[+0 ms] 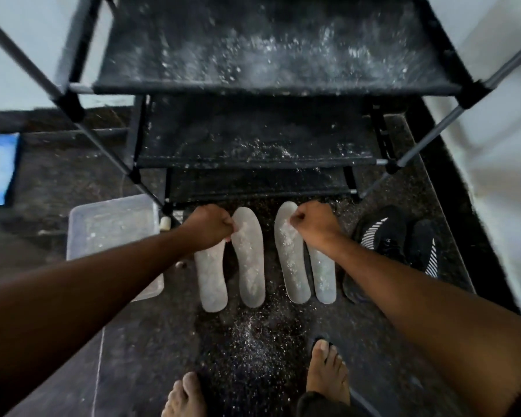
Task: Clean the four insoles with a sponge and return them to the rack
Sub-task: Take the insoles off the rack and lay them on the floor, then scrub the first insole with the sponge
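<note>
Four pale, dusty insoles lie side by side on the dark floor in front of the black rack (271,88). My left hand (209,225) pinches the toe ends of the left pair, the outer insole (211,278) and the inner one (248,257). My right hand (313,224) pinches the toe ends of the right pair, the inner insole (291,260) and the outer one (324,275). Both fists are curled over the insole tips. No sponge is visible.
A clear plastic tub (112,236) sits on the floor at left beside the rack leg. Black sneakers with white stripes (394,239) stand at right. White powder is scattered over the rack shelves and floor. My bare feet (328,368) stand near the bottom. A wall runs along the right.
</note>
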